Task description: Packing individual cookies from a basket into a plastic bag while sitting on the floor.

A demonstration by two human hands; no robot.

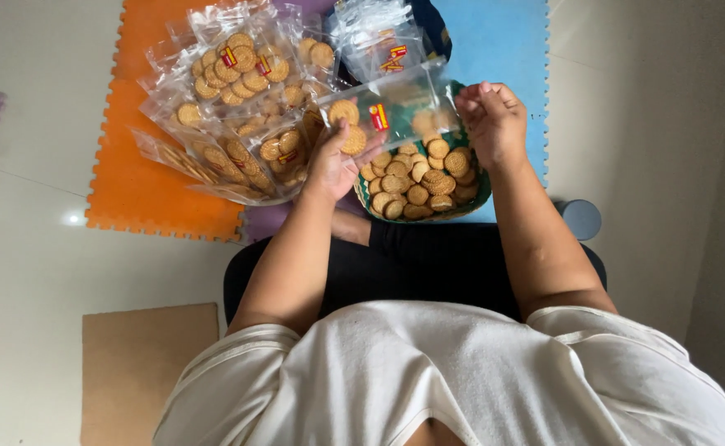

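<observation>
Both hands, left hand (333, 161) and right hand (493, 124), grip a clear bag (391, 107) holding few biscuits; filled packets (238, 107) lie left, loose biscuits (420, 177) remain below.

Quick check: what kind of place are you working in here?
Probably a home floor, not a factory line: foam mats lie on pale tiles, with a basket of biscuits and filled bags piled beside it. Both hands hold a clear bag.
</observation>
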